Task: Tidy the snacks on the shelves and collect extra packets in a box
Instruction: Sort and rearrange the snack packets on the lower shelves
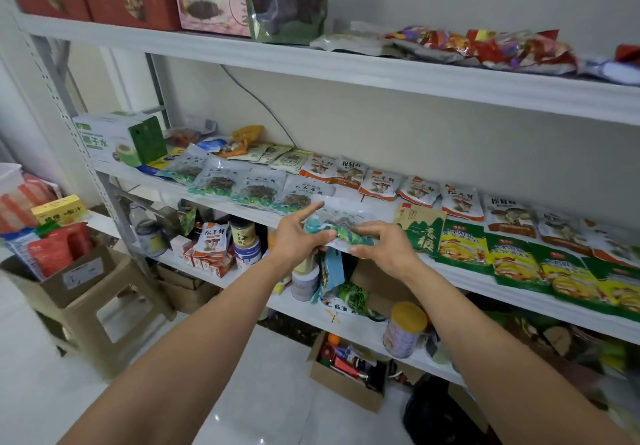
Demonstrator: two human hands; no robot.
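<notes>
Holding clear green-edged packet [341, 224] | left hand [298, 238] grip pinches it | right hand [384, 247] grip pinches it | orange packets [381, 185] read 松茸鲜

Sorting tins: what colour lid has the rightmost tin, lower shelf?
The tin has a golden-yellow lid; head view.

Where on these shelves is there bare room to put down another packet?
Lower shelf: front strip between jar and tin. Middle shelf: only a small gap behind the held packet; packets crowd the rest.
</notes>
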